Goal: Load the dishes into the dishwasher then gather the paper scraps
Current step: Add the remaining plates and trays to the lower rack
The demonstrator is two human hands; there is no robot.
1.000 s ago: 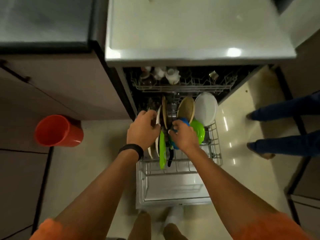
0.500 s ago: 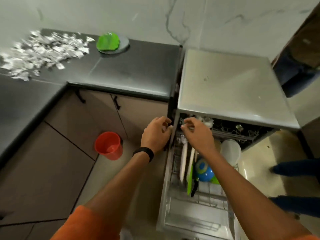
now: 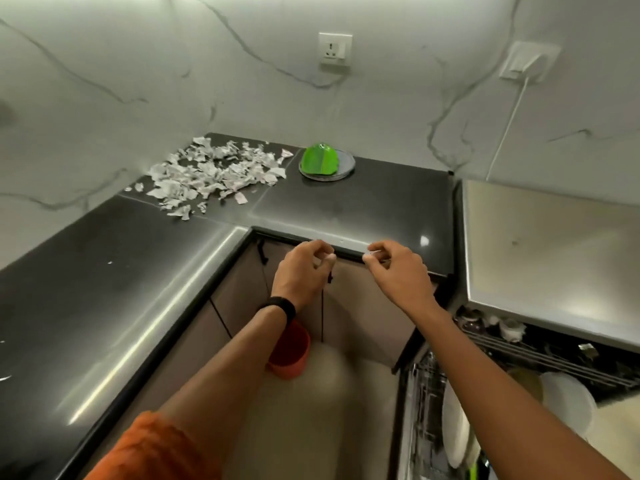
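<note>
A pile of torn white paper scraps [image 3: 214, 171] lies in the far corner of the black counter [image 3: 363, 206]. Beside it, a green bowl [image 3: 319, 160] sits upside down on a grey plate [image 3: 346, 161]. My left hand [image 3: 301, 268] and my right hand [image 3: 398, 268] hover side by side in front of the counter's edge, fingers loosely curled and holding nothing. At the lower right the dishwasher [image 3: 426, 393] stands open, with white plates [image 3: 457, 424] upright in its lower rack and cups [image 3: 502, 327] in the upper rack.
A red bucket [image 3: 294, 362] stands on the floor below the counter, partly hidden by my left forearm. A silver worktop [image 3: 547, 251] covers the dishwasher. Two wall sockets [image 3: 335, 48] sit on the marble wall; a white cable [image 3: 509, 126] hangs from the right one.
My view has swung up and left from the dishwasher rack to the counter. Both hands have left the dishes and risen to the counter's edge, holding nothing.
</note>
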